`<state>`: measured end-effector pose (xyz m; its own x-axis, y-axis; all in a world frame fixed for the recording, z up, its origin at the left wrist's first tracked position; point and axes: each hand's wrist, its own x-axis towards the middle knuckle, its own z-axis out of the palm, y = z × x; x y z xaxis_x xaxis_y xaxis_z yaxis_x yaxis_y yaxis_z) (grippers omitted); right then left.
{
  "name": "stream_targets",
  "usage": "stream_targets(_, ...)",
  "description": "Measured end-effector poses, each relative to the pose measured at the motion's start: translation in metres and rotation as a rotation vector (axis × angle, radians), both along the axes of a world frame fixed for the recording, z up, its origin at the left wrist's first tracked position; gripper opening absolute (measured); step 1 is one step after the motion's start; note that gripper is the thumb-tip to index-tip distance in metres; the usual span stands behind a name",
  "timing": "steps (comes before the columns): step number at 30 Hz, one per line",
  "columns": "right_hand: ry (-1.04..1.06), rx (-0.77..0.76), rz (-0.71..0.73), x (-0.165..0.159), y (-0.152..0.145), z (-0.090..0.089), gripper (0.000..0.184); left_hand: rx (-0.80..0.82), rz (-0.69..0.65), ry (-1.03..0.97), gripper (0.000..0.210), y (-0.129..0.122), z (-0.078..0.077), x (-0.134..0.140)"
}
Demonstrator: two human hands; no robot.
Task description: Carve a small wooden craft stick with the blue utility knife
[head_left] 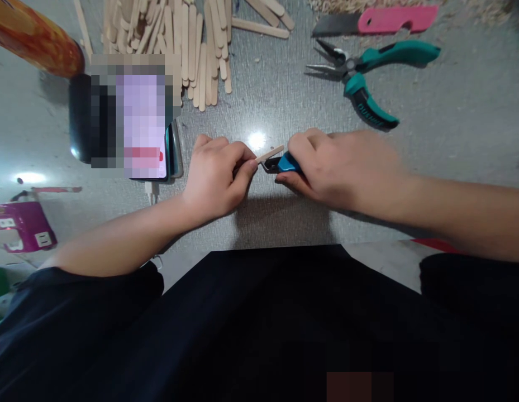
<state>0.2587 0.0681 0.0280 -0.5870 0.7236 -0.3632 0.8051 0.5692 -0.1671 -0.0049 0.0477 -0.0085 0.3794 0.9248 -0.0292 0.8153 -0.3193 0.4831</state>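
Note:
Between the thumb and fingertips of my left hand is a thin wooden stick, angled up to the right. My right hand is closed around a blue-and-black cutter. Most of the cutter's handle is hidden in the palm. Its dark front end lies right beside the stick, close to my left fingertips; whether the edge touches the wood I cannot tell. Both hands are low over the grey table, near its front edge.
Many popsicle sticks lie heaped at the back. Pliers with green handles and a pink utility knife rest at back right. On the left are a phone, a black rounded object, an orange cylinder and a purple socket block.

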Motion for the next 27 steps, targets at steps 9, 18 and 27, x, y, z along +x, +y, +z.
stream_targets(9,-0.036,-0.001,0.014,-0.008,0.004,0.002,0.075,-0.010,-0.008,0.017,0.023,0.002,-0.002,-0.001)
stream_targets(18,-0.046,0.007,-0.011,-0.012,0.004,0.001,0.076,-0.017,-0.010,0.006,0.021,0.003,0.000,0.001)
stream_targets(27,-0.042,-0.007,-0.023,-0.010,0.005,0.003,0.072,-0.056,-0.017,-0.006,0.019,0.005,0.000,0.000)
